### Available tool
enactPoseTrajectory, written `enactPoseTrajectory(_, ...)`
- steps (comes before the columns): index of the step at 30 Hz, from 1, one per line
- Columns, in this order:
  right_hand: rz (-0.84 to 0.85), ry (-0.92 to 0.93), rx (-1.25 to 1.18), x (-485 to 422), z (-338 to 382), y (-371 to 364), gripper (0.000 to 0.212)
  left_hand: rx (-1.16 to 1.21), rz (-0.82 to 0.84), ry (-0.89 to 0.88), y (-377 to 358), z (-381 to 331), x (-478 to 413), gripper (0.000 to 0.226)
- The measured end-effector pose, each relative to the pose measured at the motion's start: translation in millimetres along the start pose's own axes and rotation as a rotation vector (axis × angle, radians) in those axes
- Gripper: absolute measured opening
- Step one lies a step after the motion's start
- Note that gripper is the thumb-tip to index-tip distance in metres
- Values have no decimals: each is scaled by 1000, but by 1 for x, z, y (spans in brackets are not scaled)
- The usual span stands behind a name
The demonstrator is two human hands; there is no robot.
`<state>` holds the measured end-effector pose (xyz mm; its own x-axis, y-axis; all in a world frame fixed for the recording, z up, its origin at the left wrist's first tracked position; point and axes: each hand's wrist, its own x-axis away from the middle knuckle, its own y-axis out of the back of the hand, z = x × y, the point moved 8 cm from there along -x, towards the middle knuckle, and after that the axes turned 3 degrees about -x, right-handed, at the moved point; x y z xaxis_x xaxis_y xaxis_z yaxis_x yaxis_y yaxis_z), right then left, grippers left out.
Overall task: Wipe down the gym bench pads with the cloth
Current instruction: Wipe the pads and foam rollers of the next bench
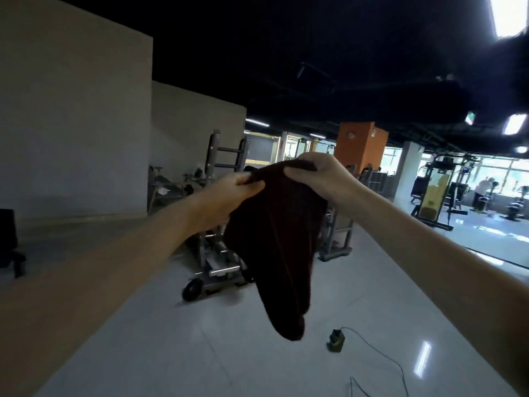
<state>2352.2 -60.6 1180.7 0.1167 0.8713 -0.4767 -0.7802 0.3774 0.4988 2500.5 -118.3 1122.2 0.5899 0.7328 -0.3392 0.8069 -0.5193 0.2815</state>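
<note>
Both arms are stretched out in front, holding a dark brown cloth (274, 239) up in the air by its top edge. The left hand (226, 193) has the cloth's upper left corner pinched between thumb and curled fingers, knuckles bunched tight. The right hand (317, 176) grips the top edge just beside it, fingers folded down over the fabric and thumb tucked underneath, so the two hands are nearly touching. The rest of the cloth hangs loose below them and tapers down to a narrow drooping end, clear of the floor (200, 353), which is glossy pale tile. Right behind the cloth sits a grey metal gym bench frame (217, 265) with a small black wheel (191, 290) at its near end; the pads themselves are mostly hidden by the cloth, so can't say much about them. On the floor near the lower right there's a little dark box (335, 340) with a thin cable (380, 356) running off it. Further back there's an orange pillar (357, 147), a plain pale wall (74, 124) on the left, and more machines (440, 190) by the bright windows on the right.
</note>
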Motion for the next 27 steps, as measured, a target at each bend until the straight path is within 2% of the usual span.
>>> enactPoseTrajectory(6,12,-170,-29,-93,-106,49,32,-92,73,-61,-19,5,-156,15)
enactPoseTrajectory(8,27,-233,-100,-120,-141,61,27,-119,115,-78,-27,10,-203,14)
enactPoseTrajectory(11,-42,-282,-100,-161,-189,83,24,-163,187,-84,-40,24,-268,15)
enactPoseTrajectory(13,-93,-260,-116,-190,-214,94,24,-195,233,-82,-51,38,-314,18)
enactPoseTrajectory(17,-128,-96,-64,-247,-246,105,39,-275,332,-86,-83,70,-404,26)
enactPoseTrajectory(22,-315,81,276,-313,-289,144,22,-295,507,-177,-124,109,-515,20)
enactPoseTrajectory(24,-435,53,266,-334,-317,176,20,-288,584,-190,-131,123,-559,31)
enactPoseTrajectory(27,-605,-58,121,-351,-362,232,16,-217,660,-160,-135,144,-629,45)
